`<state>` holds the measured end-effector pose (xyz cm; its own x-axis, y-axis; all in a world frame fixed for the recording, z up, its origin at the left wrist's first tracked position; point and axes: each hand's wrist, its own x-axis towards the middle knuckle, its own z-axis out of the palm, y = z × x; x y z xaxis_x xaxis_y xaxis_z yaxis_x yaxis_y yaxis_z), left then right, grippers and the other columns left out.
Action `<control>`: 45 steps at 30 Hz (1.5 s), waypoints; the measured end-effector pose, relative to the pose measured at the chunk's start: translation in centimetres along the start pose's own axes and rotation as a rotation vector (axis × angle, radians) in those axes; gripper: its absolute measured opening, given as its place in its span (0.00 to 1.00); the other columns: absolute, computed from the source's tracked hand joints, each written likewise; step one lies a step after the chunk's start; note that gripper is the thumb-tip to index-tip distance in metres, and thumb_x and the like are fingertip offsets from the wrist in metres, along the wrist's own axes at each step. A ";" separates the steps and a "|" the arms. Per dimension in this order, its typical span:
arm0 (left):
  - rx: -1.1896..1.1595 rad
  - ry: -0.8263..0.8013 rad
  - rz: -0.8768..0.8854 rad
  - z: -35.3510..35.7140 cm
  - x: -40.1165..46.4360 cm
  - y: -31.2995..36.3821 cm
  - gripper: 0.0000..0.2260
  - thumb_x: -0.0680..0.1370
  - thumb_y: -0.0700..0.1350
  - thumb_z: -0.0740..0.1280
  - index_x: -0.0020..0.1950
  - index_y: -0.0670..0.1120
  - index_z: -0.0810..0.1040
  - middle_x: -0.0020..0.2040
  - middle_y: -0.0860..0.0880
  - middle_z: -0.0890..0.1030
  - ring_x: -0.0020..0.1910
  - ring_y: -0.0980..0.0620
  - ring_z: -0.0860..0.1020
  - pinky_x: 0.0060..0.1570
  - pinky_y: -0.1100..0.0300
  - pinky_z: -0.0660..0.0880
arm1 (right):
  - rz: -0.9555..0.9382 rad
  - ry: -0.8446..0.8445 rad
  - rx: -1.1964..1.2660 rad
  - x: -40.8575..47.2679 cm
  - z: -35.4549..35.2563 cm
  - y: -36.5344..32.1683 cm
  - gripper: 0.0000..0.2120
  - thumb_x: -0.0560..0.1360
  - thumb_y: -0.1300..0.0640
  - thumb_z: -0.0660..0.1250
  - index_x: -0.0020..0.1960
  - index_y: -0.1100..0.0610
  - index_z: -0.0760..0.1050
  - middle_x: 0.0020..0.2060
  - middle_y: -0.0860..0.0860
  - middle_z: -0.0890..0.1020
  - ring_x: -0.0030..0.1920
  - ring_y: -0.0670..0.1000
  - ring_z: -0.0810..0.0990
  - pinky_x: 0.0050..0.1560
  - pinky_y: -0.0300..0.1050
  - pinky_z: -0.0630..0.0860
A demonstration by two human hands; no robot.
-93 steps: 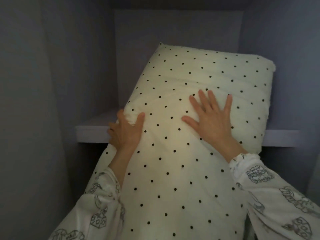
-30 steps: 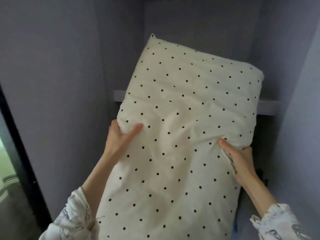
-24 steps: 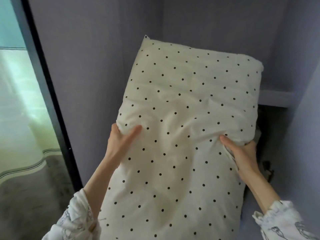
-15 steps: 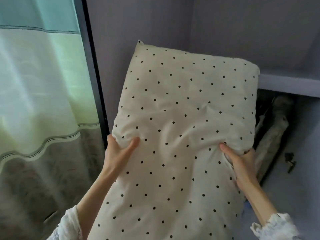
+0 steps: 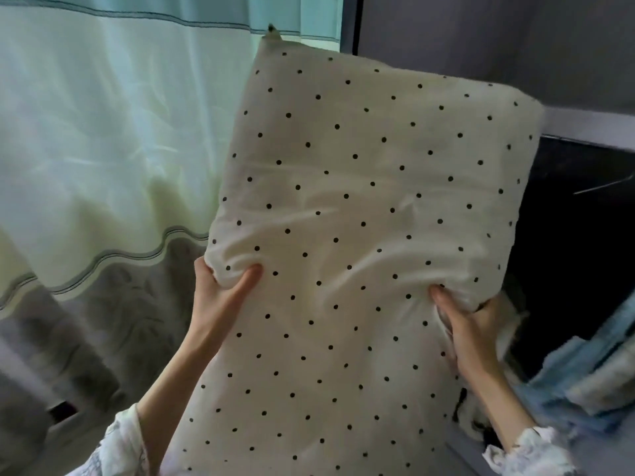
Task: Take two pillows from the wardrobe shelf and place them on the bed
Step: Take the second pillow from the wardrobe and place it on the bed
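Both hands (image 5: 220,297) raised, thumbs forward — gripping

Two bare hands, forearms uncovered, loose pale sleeves.
The left hand (image 5: 220,297) and right hand (image 5: 470,333) wear no rings or gloves; the white sleeves (image 5: 531,451) are pushed back, gathered at frilled cuffs, with faint dark printed figures.

pillow (image 5: 360,207): cream, small black dots, even spacing
curtain (image 5: 113,139), left of left hand (image 5: 220,297): pale teal top band, whitish-green middle, grey bottom; thin dark wavy stripes between bands
sleeves (image 5: 531,453): white, faint dark print
cloth (image 5: 584,379), right of right hand (image 5: 470,324): light blue
wardrobe (image 5: 481,36): grey-violet walls, dark below the shelf
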<state>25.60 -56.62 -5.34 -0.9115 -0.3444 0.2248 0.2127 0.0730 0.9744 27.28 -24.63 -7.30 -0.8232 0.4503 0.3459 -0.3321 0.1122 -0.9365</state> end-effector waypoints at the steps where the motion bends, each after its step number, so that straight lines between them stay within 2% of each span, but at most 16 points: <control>1: 0.002 0.026 -0.005 -1.5 -0.1 -0.2 0.30 0.59 0.61 0.73 0.56 0.57 0.67 0.52 0.57 0.76 0.49 0.61 0.78 0.44 0.62 0.74 | 0.003 -0.028 0.004 -0.3 1.4 -0.2 0.36 0.63 0.54 0.77 0.66 0.59 0.66 0.59 0.56 0.78 0.58 0.53 0.78 0.62 0.56 0.73; 4: 0.029 0.118 -0.025 -5.8 -0.1 -0.6 0.33 0.59 0.61 0.71 0.59 0.53 0.65 0.54 0.53 0.74 0.51 0.58 0.76 0.44 0.60 0.74 | 0.014 -0.104 0.034 -0.6 6.0 -0.8 0.41 0.60 0.52 0.78 0.67 0.58 0.63 0.59 0.54 0.77 0.58 0.50 0.77 0.64 0.55 0.72; 7: 0.061 0.232 -0.026 -9.8 -0.1 -0.9 0.36 0.58 0.62 0.71 0.62 0.53 0.63 0.55 0.53 0.73 0.53 0.57 0.75 0.49 0.58 0.74 | 0.009 -0.209 0.038 -0.3 10.8 -0.7 0.37 0.61 0.53 0.78 0.65 0.56 0.65 0.58 0.53 0.78 0.58 0.51 0.78 0.63 0.54 0.73; 10: 0.092 0.354 -0.033 -13.2 0.7 -0.8 0.40 0.58 0.63 0.71 0.65 0.51 0.63 0.57 0.49 0.73 0.55 0.52 0.75 0.54 0.50 0.74 | 0.041 -0.311 0.088 0.3 16.0 -0.2 0.34 0.60 0.49 0.77 0.61 0.52 0.66 0.55 0.49 0.78 0.56 0.48 0.78 0.54 0.41 0.77; 12: 0.116 0.437 -0.031 -14.9 1.3 -0.7 0.40 0.57 0.63 0.71 0.65 0.51 0.63 0.59 0.46 0.74 0.55 0.48 0.75 0.56 0.46 0.74 | 0.076 -0.402 0.130 1.0 19.5 0.3 0.41 0.57 0.45 0.77 0.64 0.55 0.64 0.57 0.51 0.77 0.56 0.49 0.78 0.52 0.44 0.78; 14: 0.138 0.518 -0.028 -16.3 2.0 -0.6 0.38 0.58 0.63 0.71 0.63 0.51 0.64 0.58 0.46 0.74 0.55 0.45 0.76 0.56 0.42 0.75 | 0.096 -0.488 0.163 2.1 23.3 0.8 0.43 0.56 0.44 0.77 0.65 0.54 0.62 0.59 0.51 0.76 0.57 0.51 0.77 0.54 0.49 0.77; 17: 0.149 0.640 -0.007 -18.0 3.4 -0.5 0.36 0.58 0.63 0.72 0.61 0.53 0.64 0.56 0.46 0.74 0.54 0.45 0.76 0.54 0.44 0.76 | 0.112 -0.606 0.197 3.9 29.5 1.4 0.39 0.54 0.41 0.76 0.60 0.49 0.65 0.57 0.51 0.76 0.56 0.53 0.77 0.54 0.51 0.77; 19: 0.167 0.742 0.002 -18.8 4.3 -0.4 0.36 0.57 0.64 0.71 0.59 0.53 0.63 0.54 0.48 0.74 0.54 0.46 0.76 0.52 0.47 0.76 | 0.078 -0.678 0.210 5.0 33.6 1.6 0.38 0.53 0.39 0.77 0.58 0.47 0.67 0.54 0.48 0.76 0.53 0.49 0.77 0.47 0.42 0.76; 21: 0.179 0.836 0.028 -19.5 5.1 -0.1 0.36 0.58 0.63 0.72 0.60 0.52 0.63 0.54 0.48 0.74 0.53 0.45 0.76 0.51 0.47 0.77 | 0.060 -0.757 0.216 6.1 37.4 1.8 0.42 0.55 0.40 0.79 0.62 0.53 0.65 0.54 0.48 0.75 0.53 0.49 0.76 0.43 0.35 0.72; 24: 0.201 0.952 0.044 -20.4 5.5 0.0 0.34 0.60 0.61 0.73 0.60 0.52 0.63 0.53 0.50 0.74 0.51 0.49 0.76 0.45 0.53 0.77 | 0.068 -0.892 0.227 6.7 42.4 1.7 0.45 0.57 0.41 0.78 0.66 0.52 0.58 0.55 0.45 0.71 0.53 0.48 0.72 0.41 0.32 0.69; 26: 0.217 1.036 0.055 -21.3 5.6 -0.2 0.31 0.62 0.59 0.73 0.59 0.54 0.62 0.51 0.53 0.73 0.49 0.53 0.76 0.41 0.58 0.75 | 0.050 -0.950 0.245 6.5 45.4 1.5 0.47 0.57 0.42 0.75 0.68 0.52 0.57 0.57 0.46 0.69 0.55 0.48 0.71 0.45 0.34 0.69; 29: 0.235 1.159 0.059 -23.4 5.7 -0.3 0.30 0.64 0.59 0.73 0.60 0.55 0.62 0.52 0.55 0.73 0.50 0.55 0.75 0.44 0.57 0.74 | 0.037 -1.053 0.306 5.4 49.9 0.8 0.46 0.54 0.40 0.75 0.66 0.51 0.59 0.54 0.44 0.71 0.53 0.45 0.73 0.49 0.38 0.71; 34: 0.294 1.366 0.084 -27.3 6.2 -0.5 0.28 0.66 0.56 0.74 0.59 0.54 0.64 0.51 0.59 0.73 0.49 0.60 0.74 0.42 0.64 0.70 | 0.031 -1.201 0.361 2.6 57.4 0.4 0.44 0.57 0.43 0.75 0.67 0.52 0.59 0.58 0.48 0.71 0.56 0.48 0.72 0.48 0.35 0.70; 36: 0.317 1.441 0.087 -29.2 6.7 -0.9 0.27 0.66 0.54 0.75 0.58 0.55 0.64 0.50 0.60 0.73 0.48 0.62 0.74 0.42 0.64 0.70 | 0.026 -1.272 0.384 1.1 61.0 0.5 0.44 0.58 0.43 0.75 0.67 0.53 0.59 0.59 0.49 0.71 0.57 0.48 0.72 0.52 0.40 0.72; 41: 0.325 1.618 0.120 -34.2 8.7 -2.6 0.28 0.62 0.54 0.73 0.59 0.52 0.67 0.52 0.57 0.77 0.49 0.60 0.76 0.47 0.61 0.73 | 0.026 -1.435 0.419 -3.3 71.0 0.5 0.41 0.59 0.45 0.76 0.65 0.51 0.60 0.59 0.49 0.72 0.58 0.49 0.74 0.57 0.54 0.76; 45: 0.314 1.736 0.129 -39.0 10.2 -3.4 0.29 0.63 0.52 0.72 0.61 0.47 0.67 0.56 0.51 0.77 0.52 0.54 0.77 0.52 0.57 0.73 | -0.028 -1.541 0.430 -7.3 78.6 -1.0 0.42 0.59 0.44 0.77 0.66 0.53 0.62 0.59 0.51 0.73 0.58 0.51 0.75 0.56 0.56 0.77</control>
<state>29.32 -96.87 -6.62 0.5381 -0.8107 0.2307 -0.0128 0.2658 0.9640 -2.55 -97.66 -4.36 -0.3839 -0.8600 0.3363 -0.2345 -0.2615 -0.9363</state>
